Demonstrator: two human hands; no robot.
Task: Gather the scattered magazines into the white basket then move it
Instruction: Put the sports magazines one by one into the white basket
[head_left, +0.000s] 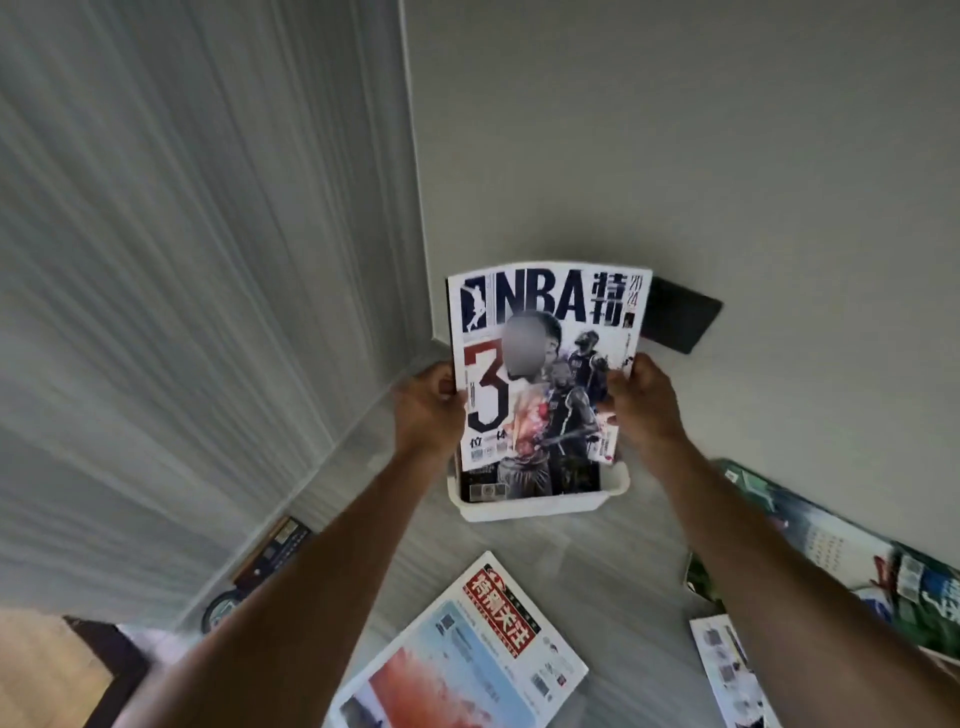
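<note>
Both hands hold one magazine (545, 374) upright over the white basket (540, 504), which sits on the grey floor (639, 545) in the corner where the curtain (182, 260) meets the plain wall (675, 156). The left hand (428, 405) is closed on the magazine's left edge, thumb on the cover and fingers behind it; the right hand (644, 397) is closed on the right edge in the same way. The cover faces the camera, with large "NBA" lettering across the top, a big red and black "3" on the left and basketball players in dark kit below. The magazine's lower end dips inside the basket's rim, and its top curls slightly back toward the wall. A dark flat object (680, 319) shows just behind the magazine's upper right corner, against the wall; what it is cannot be told. More magazines lie loose on the floor nearer the camera: one with a red title block (467, 649) between the two forearms, a green and white one (852, 561) along the right by the wall, and another, partly cut off, at the lower right edge (727, 670). At the lower left, by the curtain's foot, lie another dark cover (275, 545) and a round dark thing (221, 610), both blurred
</note>
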